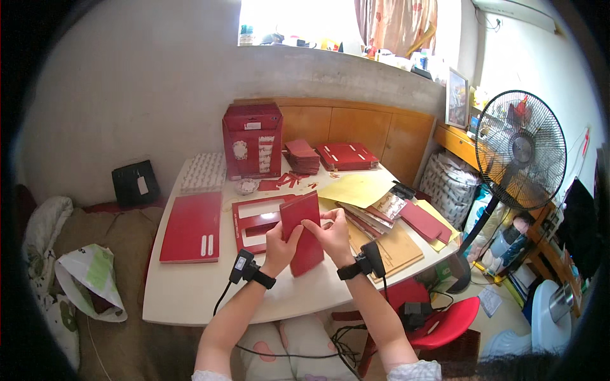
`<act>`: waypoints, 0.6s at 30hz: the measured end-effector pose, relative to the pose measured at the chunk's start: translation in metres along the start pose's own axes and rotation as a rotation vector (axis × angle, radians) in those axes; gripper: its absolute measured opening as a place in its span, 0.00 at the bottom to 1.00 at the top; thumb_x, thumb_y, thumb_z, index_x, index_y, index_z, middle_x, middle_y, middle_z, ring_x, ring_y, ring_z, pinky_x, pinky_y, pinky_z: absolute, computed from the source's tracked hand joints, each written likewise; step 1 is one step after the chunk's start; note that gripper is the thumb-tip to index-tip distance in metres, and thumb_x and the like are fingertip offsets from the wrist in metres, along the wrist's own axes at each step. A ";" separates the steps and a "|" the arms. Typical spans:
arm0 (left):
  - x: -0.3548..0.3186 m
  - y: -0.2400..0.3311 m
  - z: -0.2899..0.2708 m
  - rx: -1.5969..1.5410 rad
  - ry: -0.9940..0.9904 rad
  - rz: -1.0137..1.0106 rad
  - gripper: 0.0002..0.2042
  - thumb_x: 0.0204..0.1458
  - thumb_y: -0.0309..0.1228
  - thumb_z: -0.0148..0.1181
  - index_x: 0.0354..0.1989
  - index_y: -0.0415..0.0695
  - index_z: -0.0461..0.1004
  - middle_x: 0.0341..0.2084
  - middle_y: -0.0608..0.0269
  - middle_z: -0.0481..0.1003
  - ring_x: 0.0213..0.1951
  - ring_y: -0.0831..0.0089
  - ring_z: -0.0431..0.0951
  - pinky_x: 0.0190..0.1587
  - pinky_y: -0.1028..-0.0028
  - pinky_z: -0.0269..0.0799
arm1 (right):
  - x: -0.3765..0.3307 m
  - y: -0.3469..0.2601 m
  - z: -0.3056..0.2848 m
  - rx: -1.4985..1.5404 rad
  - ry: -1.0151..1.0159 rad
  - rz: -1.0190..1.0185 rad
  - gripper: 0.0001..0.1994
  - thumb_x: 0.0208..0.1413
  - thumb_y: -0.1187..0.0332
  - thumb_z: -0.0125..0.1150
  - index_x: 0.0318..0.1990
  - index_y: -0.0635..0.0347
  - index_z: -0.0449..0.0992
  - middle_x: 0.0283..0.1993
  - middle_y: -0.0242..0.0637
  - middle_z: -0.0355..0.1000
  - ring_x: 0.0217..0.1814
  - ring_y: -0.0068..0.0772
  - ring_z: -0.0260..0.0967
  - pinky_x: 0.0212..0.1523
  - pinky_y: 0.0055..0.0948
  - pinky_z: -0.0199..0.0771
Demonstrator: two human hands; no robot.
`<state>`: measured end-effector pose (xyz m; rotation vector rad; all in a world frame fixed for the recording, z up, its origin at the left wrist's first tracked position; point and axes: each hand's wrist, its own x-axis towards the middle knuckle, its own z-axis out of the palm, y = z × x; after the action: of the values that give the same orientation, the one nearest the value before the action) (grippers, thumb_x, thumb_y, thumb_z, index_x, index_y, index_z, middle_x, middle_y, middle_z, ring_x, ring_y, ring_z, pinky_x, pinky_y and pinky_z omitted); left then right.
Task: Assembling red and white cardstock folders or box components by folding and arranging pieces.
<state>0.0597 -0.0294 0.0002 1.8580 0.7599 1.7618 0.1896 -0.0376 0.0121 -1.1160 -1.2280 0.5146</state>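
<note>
Upright between my two hands stands a dark red folded cardboard piece (301,211), slightly tilted, above the front middle of the table. My left hand (279,247) grips its left side, with the thumb on its face. My right hand (327,233) pinches its right edge, the thumb close to the left one. Behind it on the table lies a red card frame (240,236) with window cut-outs, partly hidden by my left hand and the cardboard. A larger flat red card panel (190,219) with two white slots rests to the left.
A tall red box (253,143) stands at the back of the white table (184,292), near red stacks (346,156) and small red scraps (289,181). Yellow sheets (356,189) and a brown board (397,253) lie right. A fan (521,149) stands beyond; cables hang from my wrists.
</note>
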 end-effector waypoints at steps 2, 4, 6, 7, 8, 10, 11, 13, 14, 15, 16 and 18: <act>0.002 0.000 0.002 -0.259 -0.064 -0.112 0.09 0.48 0.28 0.55 0.35 0.35 0.71 0.28 0.61 0.75 0.28 0.79 0.73 0.31 0.80 0.68 | 0.003 0.002 -0.003 -0.024 0.001 -0.028 0.25 0.32 0.58 0.71 0.29 0.63 0.61 0.24 0.34 0.63 0.22 0.22 0.61 0.25 0.21 0.65; 0.003 -0.008 0.000 -0.272 -0.076 -0.233 0.09 0.48 0.28 0.55 0.35 0.36 0.71 0.29 0.62 0.75 0.29 0.79 0.73 0.31 0.80 0.69 | 0.005 0.009 -0.004 -0.196 -0.064 -0.113 0.23 0.34 0.62 0.70 0.30 0.63 0.61 0.24 0.34 0.64 0.21 0.22 0.61 0.23 0.21 0.64; 0.005 -0.014 -0.005 -0.285 -0.086 -0.356 0.09 0.48 0.28 0.56 0.36 0.36 0.71 0.30 0.63 0.74 0.30 0.79 0.73 0.32 0.81 0.69 | 0.007 0.012 -0.005 -0.180 -0.139 -0.122 0.21 0.36 0.64 0.68 0.30 0.63 0.61 0.24 0.34 0.64 0.22 0.23 0.61 0.23 0.21 0.64; 0.007 -0.016 -0.007 -0.351 -0.095 -0.415 0.10 0.47 0.28 0.56 0.37 0.36 0.70 0.32 0.62 0.74 0.32 0.78 0.73 0.34 0.79 0.70 | 0.008 0.013 -0.005 -0.166 -0.215 -0.128 0.19 0.38 0.67 0.67 0.31 0.64 0.61 0.23 0.34 0.63 0.22 0.23 0.61 0.23 0.21 0.63; 0.008 -0.018 -0.009 -0.416 -0.104 -0.474 0.11 0.47 0.27 0.56 0.39 0.37 0.69 0.34 0.61 0.73 0.33 0.76 0.73 0.36 0.77 0.70 | 0.010 0.016 -0.005 -0.167 -0.218 -0.128 0.19 0.38 0.67 0.67 0.31 0.64 0.61 0.23 0.34 0.63 0.22 0.23 0.61 0.23 0.21 0.63; 0.007 -0.020 -0.008 -0.401 -0.097 -0.493 0.11 0.47 0.27 0.56 0.39 0.36 0.68 0.34 0.61 0.73 0.34 0.75 0.73 0.37 0.76 0.71 | 0.014 0.019 -0.006 -0.028 -0.249 -0.141 0.15 0.39 0.73 0.64 0.30 0.64 0.62 0.26 0.37 0.62 0.22 0.23 0.62 0.24 0.22 0.63; 0.007 -0.019 -0.006 -0.422 -0.074 -0.488 0.10 0.46 0.27 0.56 0.37 0.36 0.69 0.32 0.61 0.73 0.32 0.77 0.73 0.35 0.78 0.71 | 0.014 0.019 -0.008 -0.027 -0.255 -0.142 0.15 0.39 0.73 0.64 0.30 0.64 0.62 0.26 0.37 0.62 0.22 0.23 0.62 0.24 0.22 0.63; 0.007 -0.022 -0.010 -0.432 -0.039 -0.482 0.09 0.46 0.27 0.56 0.35 0.36 0.71 0.30 0.62 0.74 0.30 0.78 0.73 0.32 0.79 0.70 | 0.015 0.008 -0.007 -0.223 -0.198 -0.279 0.14 0.39 0.75 0.63 0.31 0.64 0.63 0.29 0.40 0.62 0.25 0.28 0.64 0.26 0.25 0.65; 0.008 -0.028 -0.013 -0.424 -0.041 -0.512 0.10 0.46 0.27 0.56 0.37 0.37 0.69 0.32 0.61 0.73 0.32 0.77 0.73 0.34 0.78 0.71 | 0.018 0.008 -0.004 -0.217 -0.208 -0.281 0.14 0.39 0.75 0.63 0.31 0.64 0.63 0.29 0.40 0.62 0.25 0.28 0.64 0.26 0.25 0.65; 0.009 -0.031 -0.014 -0.418 -0.045 -0.539 0.12 0.46 0.27 0.56 0.39 0.37 0.68 0.34 0.61 0.73 0.34 0.75 0.73 0.36 0.76 0.71 | 0.022 0.007 -0.003 -0.262 -0.169 -0.443 0.13 0.39 0.74 0.63 0.32 0.63 0.65 0.31 0.38 0.62 0.25 0.27 0.63 0.25 0.24 0.64; 0.010 -0.032 -0.016 -0.416 -0.036 -0.534 0.12 0.46 0.27 0.56 0.39 0.37 0.68 0.34 0.61 0.73 0.34 0.75 0.73 0.36 0.76 0.71 | 0.025 0.006 -0.002 -0.304 -0.128 -0.604 0.13 0.39 0.74 0.62 0.33 0.62 0.66 0.34 0.37 0.62 0.25 0.26 0.61 0.24 0.23 0.63; 0.010 -0.032 -0.018 -0.391 0.010 -0.653 0.12 0.46 0.29 0.57 0.39 0.38 0.69 0.33 0.62 0.73 0.33 0.75 0.73 0.36 0.77 0.71 | 0.030 0.006 0.001 -0.278 -0.224 -0.604 0.11 0.39 0.75 0.61 0.33 0.60 0.70 0.33 0.38 0.64 0.28 0.31 0.63 0.28 0.26 0.64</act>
<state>0.0392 0.0004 -0.0123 1.1658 0.8312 1.3668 0.1998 -0.0103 0.0206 -0.8632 -1.7853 0.0038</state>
